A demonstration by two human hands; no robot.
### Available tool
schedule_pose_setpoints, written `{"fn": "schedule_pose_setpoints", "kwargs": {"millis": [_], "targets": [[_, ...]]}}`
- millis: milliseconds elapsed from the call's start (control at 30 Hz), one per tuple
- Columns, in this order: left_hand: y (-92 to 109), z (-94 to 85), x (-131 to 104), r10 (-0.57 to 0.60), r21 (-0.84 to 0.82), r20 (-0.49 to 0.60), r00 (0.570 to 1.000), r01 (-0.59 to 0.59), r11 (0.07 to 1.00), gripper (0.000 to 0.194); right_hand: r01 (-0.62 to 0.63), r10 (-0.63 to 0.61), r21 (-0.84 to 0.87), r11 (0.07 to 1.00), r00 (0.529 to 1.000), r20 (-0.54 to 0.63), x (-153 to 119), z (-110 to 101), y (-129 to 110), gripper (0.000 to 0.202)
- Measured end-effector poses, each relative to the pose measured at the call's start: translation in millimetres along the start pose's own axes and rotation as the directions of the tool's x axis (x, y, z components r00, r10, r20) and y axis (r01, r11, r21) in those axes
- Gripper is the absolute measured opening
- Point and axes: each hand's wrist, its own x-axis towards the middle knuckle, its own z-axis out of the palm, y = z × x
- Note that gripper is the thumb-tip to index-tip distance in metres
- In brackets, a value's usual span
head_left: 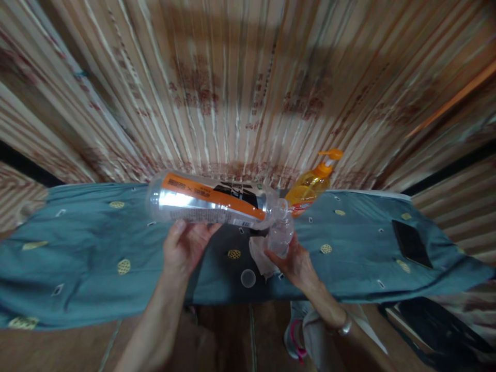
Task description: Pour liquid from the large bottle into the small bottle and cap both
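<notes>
The right hand has its grip clamped on the small clear plastic bottle; the left hand grips the large labelled plastic bottle from below, long axis near-level, neck rightward at the small bottle's mouth; contact cannot be confirmed. Beyond, right: orange-topped pump bottle.

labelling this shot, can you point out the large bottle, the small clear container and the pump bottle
Large bottle [211,201]: head view, on its orange-and-silver label
Small clear container [280,234]: head view, on its side wall
Pump bottle [310,187]: head view, on its yellow body
</notes>
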Motion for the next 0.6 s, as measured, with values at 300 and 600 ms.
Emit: {"fn": "schedule_pose_setpoints", "kwargs": {"millis": [300,600], "targets": [[-2.1,-5.6,-0.8,-0.063,0.010,-0.014,0.998,0.064,0.998,0.069,-0.003,0.004,0.034,0.999,1.000,-0.022,-1.9,3.7,1.8,0.083],[-1.5,-3.5,-3.6,-0.060,-0.008,-0.026,0.998,0.060,0.998,0.067,0.005,-0.004,0.033,0.999,0.999,-0.034,-2.3,3.9,2.0,0.079]]}}
